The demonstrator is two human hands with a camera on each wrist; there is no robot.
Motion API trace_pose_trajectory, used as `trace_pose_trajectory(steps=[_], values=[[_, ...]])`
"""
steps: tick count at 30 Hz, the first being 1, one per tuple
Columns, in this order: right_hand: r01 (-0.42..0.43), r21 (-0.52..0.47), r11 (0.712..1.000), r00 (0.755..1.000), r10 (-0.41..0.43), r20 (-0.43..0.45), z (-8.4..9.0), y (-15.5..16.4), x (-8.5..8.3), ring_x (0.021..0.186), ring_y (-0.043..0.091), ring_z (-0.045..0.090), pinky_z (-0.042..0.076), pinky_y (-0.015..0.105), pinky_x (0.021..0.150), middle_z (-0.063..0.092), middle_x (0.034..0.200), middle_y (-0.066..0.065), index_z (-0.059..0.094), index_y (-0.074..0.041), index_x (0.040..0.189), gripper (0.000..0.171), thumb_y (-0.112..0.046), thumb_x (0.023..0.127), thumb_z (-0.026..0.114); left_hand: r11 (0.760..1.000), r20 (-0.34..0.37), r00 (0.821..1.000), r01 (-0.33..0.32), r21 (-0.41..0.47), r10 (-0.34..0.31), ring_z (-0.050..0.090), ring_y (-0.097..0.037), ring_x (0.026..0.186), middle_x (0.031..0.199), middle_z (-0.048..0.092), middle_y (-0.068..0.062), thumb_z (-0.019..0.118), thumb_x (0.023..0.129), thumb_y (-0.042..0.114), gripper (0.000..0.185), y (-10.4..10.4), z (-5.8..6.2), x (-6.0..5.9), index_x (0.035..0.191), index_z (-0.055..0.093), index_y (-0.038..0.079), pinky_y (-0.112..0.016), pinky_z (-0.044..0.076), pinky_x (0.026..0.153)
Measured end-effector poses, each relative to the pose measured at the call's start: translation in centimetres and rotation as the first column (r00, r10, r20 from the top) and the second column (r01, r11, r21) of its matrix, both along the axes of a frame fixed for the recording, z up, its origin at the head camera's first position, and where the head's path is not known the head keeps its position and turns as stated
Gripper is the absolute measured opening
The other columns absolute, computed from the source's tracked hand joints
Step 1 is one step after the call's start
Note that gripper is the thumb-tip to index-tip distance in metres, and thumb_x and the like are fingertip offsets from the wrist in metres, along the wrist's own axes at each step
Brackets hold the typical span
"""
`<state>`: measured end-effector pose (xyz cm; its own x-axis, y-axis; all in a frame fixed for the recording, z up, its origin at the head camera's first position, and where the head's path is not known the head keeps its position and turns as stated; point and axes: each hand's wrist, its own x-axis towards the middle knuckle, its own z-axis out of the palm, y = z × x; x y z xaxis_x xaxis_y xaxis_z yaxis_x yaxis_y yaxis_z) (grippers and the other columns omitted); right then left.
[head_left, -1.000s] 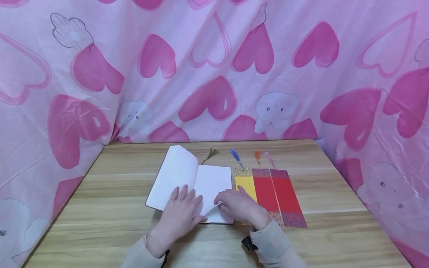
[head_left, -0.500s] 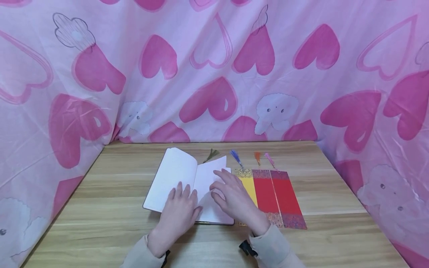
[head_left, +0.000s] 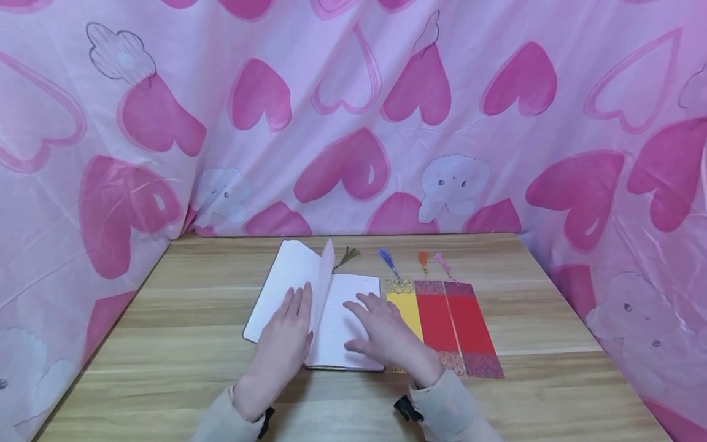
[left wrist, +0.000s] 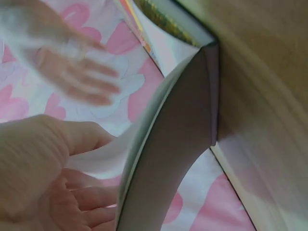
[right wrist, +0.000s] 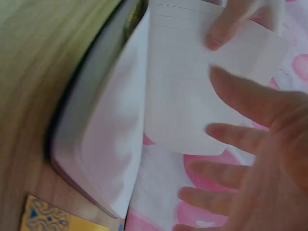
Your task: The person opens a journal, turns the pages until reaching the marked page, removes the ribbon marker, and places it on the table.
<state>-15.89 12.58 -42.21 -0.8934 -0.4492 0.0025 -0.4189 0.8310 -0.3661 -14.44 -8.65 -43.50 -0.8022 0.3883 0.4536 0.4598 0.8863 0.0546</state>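
A notebook (head_left: 348,353) with white, faintly ruled pages lies open on the wooden table. Its left side slants upward, and one page (head_left: 326,276) stands raised near the fold. My left hand (head_left: 284,341) is on the left pages with its fingers straight; in the left wrist view its thumb (left wrist: 94,137) is at the raised page. Over the right-hand page hovers my right hand (head_left: 389,331), fingers spread and holding nothing. Beside the notebook lie a yellow bookmark (head_left: 405,307) and two red bookmarks (head_left: 439,319), patterned at the ends, partly behind my right hand.
Blue (head_left: 388,261), orange (head_left: 423,261) and pink tassels (head_left: 443,264) reach back from the bookmarks. An olive-green tassel (head_left: 348,256) pokes out behind the notebook. A pink heart-print cloth (head_left: 342,202) encloses the table (head_left: 182,350) at the back and sides.
My right hand lifted a page from the right side and let it go. That page swung left to the fold, beside my left hand. The right hand's fingers have spread.
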Motion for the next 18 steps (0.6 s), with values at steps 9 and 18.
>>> trace_pose_trajectory(steps=[9,18], values=[[-0.024,0.080,0.997,0.983,0.008,0.184,-0.9,0.1,0.0,0.146,0.036,0.016,0.015,0.062,0.112,0.027,0.158,0.012,0.040,-0.022,0.150,0.090,-0.040,0.074,0.085,0.991,-0.011,1.000,-0.015,0.135,0.016,0.053,-0.043,0.121,0.132,0.053,-0.032,0.068,0.081,-0.010,0.081,-0.4,0.9,-0.1,0.151,0.027,-0.002,-0.049,0.057,0.072],[-0.041,0.096,0.994,0.965,0.015,0.261,-1.4,0.3,0.0,0.147,0.036,0.010,0.012,0.062,0.113,0.018,0.161,0.013,0.034,-0.021,0.153,0.101,-0.041,0.070,0.087,0.996,-0.087,0.993,-0.078,0.050,0.082,0.053,-0.046,0.120,0.130,0.054,-0.030,0.063,0.078,-0.018,0.070,-1.1,1.4,-0.2,0.143,0.046,0.003,-0.050,0.056,0.061]])
